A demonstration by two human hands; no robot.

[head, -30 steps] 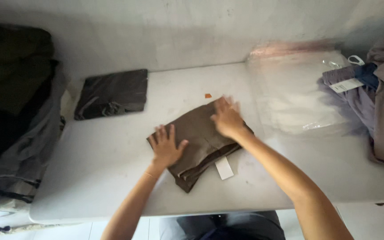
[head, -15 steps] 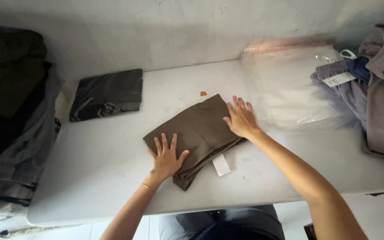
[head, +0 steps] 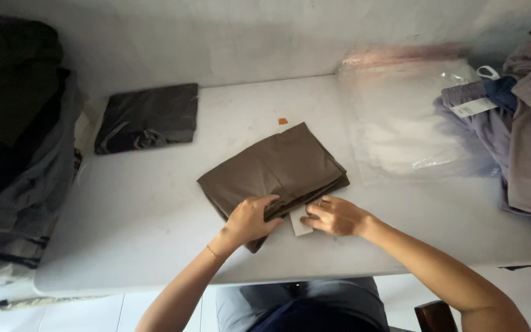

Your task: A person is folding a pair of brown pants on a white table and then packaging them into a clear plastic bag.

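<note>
Both hands are down at the near edge of the folded brown fabric garment (head: 275, 169), which lies mid-table, its long axis running diagonally from near-left to far-right. The left hand (head: 250, 220) sits on the garment's near corner, fingers curled over the folded edge and gripping it. The right hand (head: 336, 216) is just beside it, fingertips pinched on the small white paper tag (head: 298, 225) that pokes out from under the fabric's near edge. So the tag lies between the two hands, nearer the right. The white plastic table (head: 124, 221) carries a flat dark bagged garment (head: 149, 117) far left and a stack of clear plastic bags (head: 410, 123) far right, well apart. Piled clothing (head: 523, 135) crowds the right side, dark clothes (head: 13, 123) the left.
</note>
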